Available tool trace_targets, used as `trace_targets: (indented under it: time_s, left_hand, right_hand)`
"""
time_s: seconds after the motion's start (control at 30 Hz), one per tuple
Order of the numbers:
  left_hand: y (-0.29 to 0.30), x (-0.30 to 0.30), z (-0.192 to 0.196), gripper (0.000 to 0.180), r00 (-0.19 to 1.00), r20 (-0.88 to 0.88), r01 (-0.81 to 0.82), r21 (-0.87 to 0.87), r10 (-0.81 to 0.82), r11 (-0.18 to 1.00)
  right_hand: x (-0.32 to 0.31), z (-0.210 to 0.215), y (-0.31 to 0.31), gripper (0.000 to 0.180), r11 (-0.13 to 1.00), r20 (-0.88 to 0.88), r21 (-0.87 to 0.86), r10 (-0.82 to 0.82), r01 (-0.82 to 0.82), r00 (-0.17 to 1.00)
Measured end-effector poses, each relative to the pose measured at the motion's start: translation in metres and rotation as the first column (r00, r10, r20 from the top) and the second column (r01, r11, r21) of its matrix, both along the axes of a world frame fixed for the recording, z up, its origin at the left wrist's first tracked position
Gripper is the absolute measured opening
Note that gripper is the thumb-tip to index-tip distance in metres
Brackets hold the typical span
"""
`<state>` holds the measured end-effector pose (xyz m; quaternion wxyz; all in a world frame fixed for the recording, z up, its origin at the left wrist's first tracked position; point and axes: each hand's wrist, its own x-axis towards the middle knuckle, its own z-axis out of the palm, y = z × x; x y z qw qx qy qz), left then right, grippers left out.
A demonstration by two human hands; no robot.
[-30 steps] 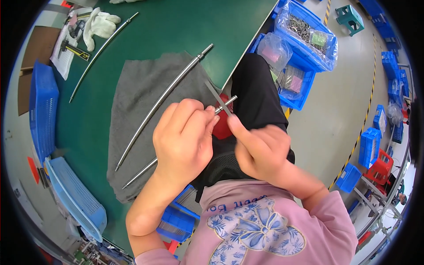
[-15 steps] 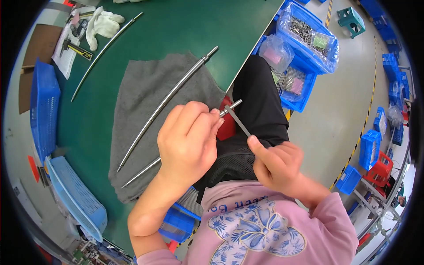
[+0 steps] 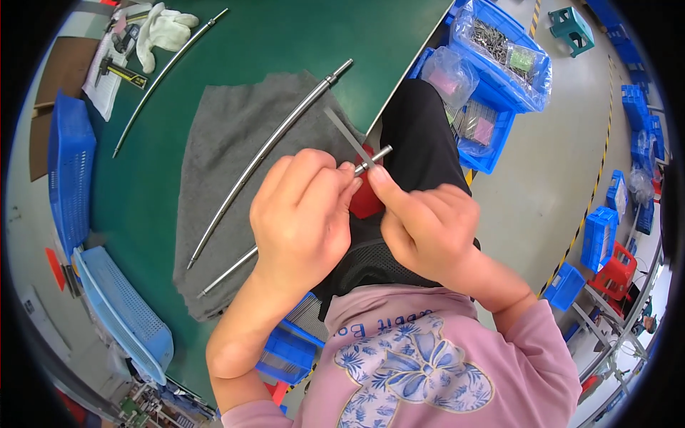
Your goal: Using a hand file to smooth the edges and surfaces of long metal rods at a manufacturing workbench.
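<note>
Green surface (image 3: 285, 43) fills the upper left, edge running diagonally toward the person's lap. Grey cloth (image 3: 228, 164) lies spread on it, one corner near the surface edge.

Blue bins (image 3: 499, 78) on the floor at upper right, holding clear bags of small metal parts. Blue crate (image 3: 68, 164) at the far left of the surface; pale blue basket (image 3: 121, 314) below it.

Long curved rod (image 3: 264, 153) lies on the cloth, stepped end pointing up-right, past the cloth edge. A thinner rod (image 3: 168, 71) rests on bare surface above left of the cloth. White gloves (image 3: 160, 32) near its upper end.

Second rod (image 3: 228, 271): lower end on the cloth, upper end (image 3: 378, 153) raised off the surface edge, over the lap. Middle hidden under the left hand.

Left hand (image 3: 303, 214): closed around this second rod, fingers curled, fingertips (image 3: 346, 171) just below the rod tip.

Right hand (image 3: 428, 228): pinched on a thin flat file (image 3: 349, 137), index finger laid along it. File blade slants up-left from the fingers, crossing just beside the rod tip; contact between them cannot be told. Red object (image 3: 367, 203) shows between the two hands, mostly covered.
</note>
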<state>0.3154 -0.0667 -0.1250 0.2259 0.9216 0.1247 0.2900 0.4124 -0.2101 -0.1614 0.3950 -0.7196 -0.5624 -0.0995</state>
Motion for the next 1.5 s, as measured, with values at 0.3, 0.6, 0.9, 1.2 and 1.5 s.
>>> trace_targets:
  time_s: [0.3,0.6,0.9,1.2,1.5]
  left_hand:
    - [-0.001,0.000,0.000,0.018,1.000,0.001,-0.021,-0.015,0.021,1.000]
    - [-0.001,0.000,-0.001,0.018,1.000,0.005,-0.011,-0.014,0.012,1.000]
    - [-0.001,0.000,0.001,0.018,1.000,-0.015,-0.012,-0.017,0.012,1.000]
    - [-0.001,0.001,0.002,0.017,1.000,0.003,-0.026,-0.029,0.026,0.999]
    - [-0.001,0.001,0.001,0.019,1.000,-0.006,-0.012,-0.010,0.012,1.000]
  right_hand:
    - [0.004,0.008,0.008,0.052,0.999,-0.046,0.020,0.028,-0.027,0.999]
    - [0.004,0.008,0.007,0.051,0.999,0.001,-0.039,0.005,-0.005,1.000]
    - [0.004,0.005,0.012,0.049,0.999,0.033,-0.036,-0.012,0.013,0.999]
    - [0.005,0.008,0.014,0.055,1.000,0.017,-0.011,-0.015,0.015,1.000]
    - [0.004,0.009,0.013,0.051,0.999,0.028,-0.049,-0.019,0.021,0.999]
